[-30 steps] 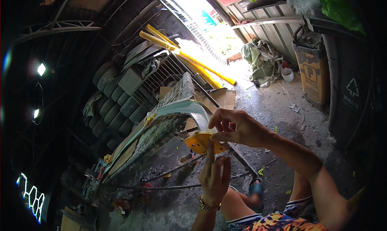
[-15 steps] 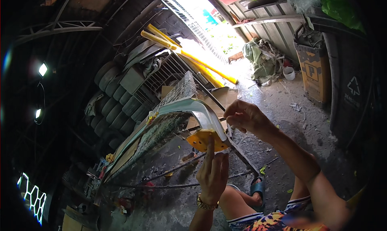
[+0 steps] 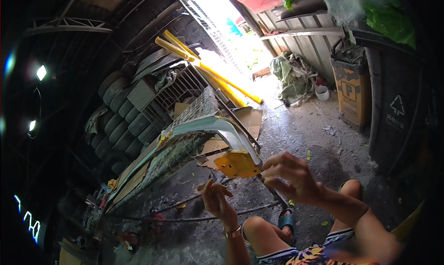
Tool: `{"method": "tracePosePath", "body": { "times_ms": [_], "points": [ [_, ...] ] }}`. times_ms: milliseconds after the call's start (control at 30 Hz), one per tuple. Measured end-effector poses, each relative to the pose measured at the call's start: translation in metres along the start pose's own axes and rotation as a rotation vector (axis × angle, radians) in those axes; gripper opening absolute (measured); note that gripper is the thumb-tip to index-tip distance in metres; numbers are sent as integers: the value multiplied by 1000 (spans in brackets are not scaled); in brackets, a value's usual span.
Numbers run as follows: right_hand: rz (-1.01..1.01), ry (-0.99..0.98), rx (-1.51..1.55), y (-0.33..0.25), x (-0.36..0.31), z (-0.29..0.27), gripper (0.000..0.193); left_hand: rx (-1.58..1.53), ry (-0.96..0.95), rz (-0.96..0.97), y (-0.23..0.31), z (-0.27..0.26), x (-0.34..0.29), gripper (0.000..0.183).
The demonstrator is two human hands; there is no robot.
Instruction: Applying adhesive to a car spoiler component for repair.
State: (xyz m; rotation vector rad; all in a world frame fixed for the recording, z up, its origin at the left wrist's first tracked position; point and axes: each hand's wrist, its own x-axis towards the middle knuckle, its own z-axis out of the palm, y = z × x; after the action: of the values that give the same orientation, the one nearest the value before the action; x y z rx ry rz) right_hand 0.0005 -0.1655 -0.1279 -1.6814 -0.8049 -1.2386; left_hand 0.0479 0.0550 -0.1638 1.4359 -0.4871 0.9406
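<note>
1. The right hand [image 3: 293, 176] is nearest the work: its fingers bend toward the thumb, their tips just beside the right corner of the plate. Blur and angle hide the contact, so I cannot tell whether it pinches anything.
2. The left hand [image 3: 217, 200], with a gold-coloured band [image 3: 232, 232] at its wrist, hangs below and left of the plate, apart from it; its fingers are parted and half bent, with nothing visible between them.
3. The flat yellow plate with small dark holes [image 3: 236, 164] is at the near end of a long, curved, pale grey-green strip [image 3: 233, 134], in front of the person and between the two hands' reach.
4. The step in hand looks like close handwork at the plate's right edge, led by the right hand while the left stays clear.
5. A further touch there would call for fine fingertip control, and the left hand could steady the plate from below.
6. The strip runs back along a dark metal rack [image 3: 270, 186], beside a rough, mesh-like grey covering [image 3: 196, 110]; brown cardboard [image 3: 249, 121] lies beyond.
7. Farther out are stacked dark tyres [image 3: 122, 109] and long yellow poles [image 3: 217, 72].
</note>
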Motion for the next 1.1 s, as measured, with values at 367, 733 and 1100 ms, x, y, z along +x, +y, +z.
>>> {"method": "tracePosePath", "body": {
  "times_ms": [367, 733, 1100],
  "points": [
    [-212, -242, 32, -39, 0, 42, 55, -532, -18, -224, 31, 35, 29, 14],
    [-240, -262, -128, -27, 6, 53, 63, -470, -25, -179, 63, 42, 29, 11],
    [-230, -209, -90, -31, 10, 50, 59, -479, -17, -245, 57, 41, 31, 10]
  ]
}}
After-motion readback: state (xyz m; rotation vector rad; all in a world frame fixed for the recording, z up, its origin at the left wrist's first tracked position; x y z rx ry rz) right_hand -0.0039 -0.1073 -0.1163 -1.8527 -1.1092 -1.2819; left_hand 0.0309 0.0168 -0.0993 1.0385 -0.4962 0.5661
